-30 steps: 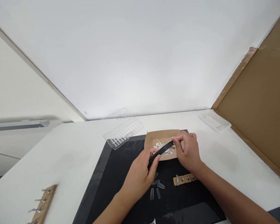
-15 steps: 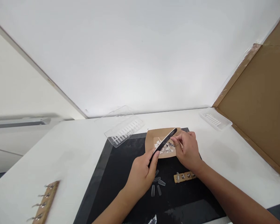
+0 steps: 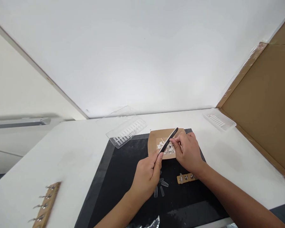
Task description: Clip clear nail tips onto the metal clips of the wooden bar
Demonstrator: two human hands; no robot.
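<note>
My left hand (image 3: 148,171) is closed around the lower end of a black nail file (image 3: 166,145) with a pale edge, which slants up to the right. My right hand (image 3: 188,153) is in a pinch, thumb and fingertips against the upper part of the file; whatever sits between them is too small to make out. Under the file lies a brown paper tray (image 3: 154,136) holding white and clear scraps. Several clear false nail tips (image 3: 162,191) rest on the black mat (image 3: 123,177), partly behind my left hand. Near my right wrist is a wooden strip with metal clips (image 3: 185,178), one bearing a clear tip.
A second clip strip (image 3: 46,205) stands on the white table (image 3: 71,158) at left. An open clear plastic case (image 3: 125,131) overlaps the mat's back left corner. Another clear case (image 3: 219,122) lies at back right beside a cardboard panel (image 3: 263,104). Crumpled clear plastic (image 3: 154,222) shows at the front.
The file has tipped slightly steeper, its top end moving a little left. My right hand has shifted slightly left along with it, still pinched against the file.
</note>
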